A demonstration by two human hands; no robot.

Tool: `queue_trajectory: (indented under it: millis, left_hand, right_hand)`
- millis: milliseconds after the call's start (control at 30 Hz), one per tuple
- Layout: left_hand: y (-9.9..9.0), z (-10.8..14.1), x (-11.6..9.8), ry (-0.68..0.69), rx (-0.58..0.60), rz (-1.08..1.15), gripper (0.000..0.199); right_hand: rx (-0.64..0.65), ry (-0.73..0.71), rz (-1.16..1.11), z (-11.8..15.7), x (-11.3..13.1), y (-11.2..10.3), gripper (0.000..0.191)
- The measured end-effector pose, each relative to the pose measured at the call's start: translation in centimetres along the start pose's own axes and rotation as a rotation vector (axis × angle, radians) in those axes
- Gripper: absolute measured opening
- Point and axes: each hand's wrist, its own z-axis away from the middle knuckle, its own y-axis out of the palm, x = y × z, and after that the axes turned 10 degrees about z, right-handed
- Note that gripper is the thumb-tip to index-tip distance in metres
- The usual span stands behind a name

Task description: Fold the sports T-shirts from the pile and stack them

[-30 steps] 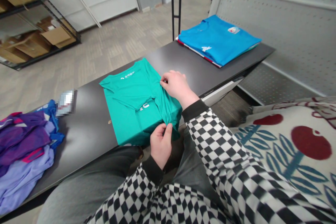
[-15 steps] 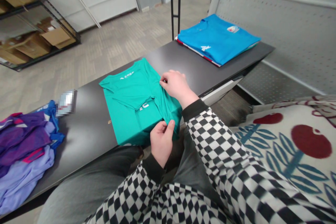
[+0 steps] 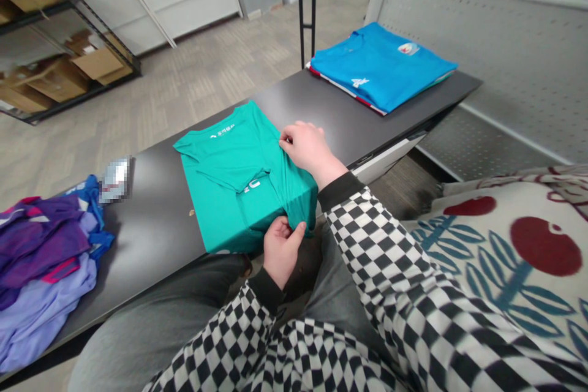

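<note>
A green T-shirt (image 3: 220,165), partly folded, lies on the dark tabletop, with white lettering inside its collar and more print near its middle. One sleeve is laid across the body, and the near part of the shirt droops over the table's front edge. My right hand (image 3: 307,146) pinches the shirt's right side between thumb and fingers. Lower down, my left hand (image 3: 281,251) has curled fingers and a raised thumb at the drooping near-right part of the shirt. Its fingertips seem closed on the cloth there, though the contact is partly hidden.
Folded shirts with a blue one (image 3: 381,67) on top lie at the table's far right. Crumpled purple and lavender clothing (image 3: 46,245) covers the left end, beside a small blurred packet (image 3: 116,179). A grey perforated panel (image 3: 482,43) stands at right; patterned fabric (image 3: 519,257) is nearer.
My left hand has shifted slightly down, and the cloth beside it hangs a little differently. My right hand keeps its place on the shirt's side.
</note>
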Motion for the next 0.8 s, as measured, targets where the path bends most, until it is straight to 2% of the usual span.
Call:
queue_trajectory:
  millis: [233, 333, 433, 533, 633, 800]
  left_hand:
    - [-2.4, -1.4, 2.4, -0.036, 0.097, -0.271, 0.037]
    - [-3.4, -1.8, 3.0, 0.000, 0.108, -0.368, 0.038]
    - [-3.7, -2.1, 3.8, 0.026, 0.111, -0.468, 0.028]
    - [-3.7, -2.4, 5.1, -0.058, 0.140, -0.638, 0.019]
    - [-3.8, -3.0, 6.5, -0.183, 0.166, -0.777, 0.020]
    - [-5.0, -3.6, 8.5, -0.289, 0.116, -0.860, 0.020]
  right_hand:
    - [0.004, 0.000, -0.006, 0.0, 0.0, -0.1, 0.026]
    - [0.013, 0.003, -0.006, -0.1, 0.0, -0.1, 0.026]
    - [0.019, 0.002, -0.003, -0.2, 0.0, 0.0, 0.025]
    - [0.014, 0.001, 0.002, -0.1, 0.1, 0.1, 0.025]
    - [0.009, 0.005, -0.004, -0.1, 0.1, 0.0, 0.026]
    - [0.007, 0.005, -0.007, 0.0, 0.1, -0.1, 0.026]
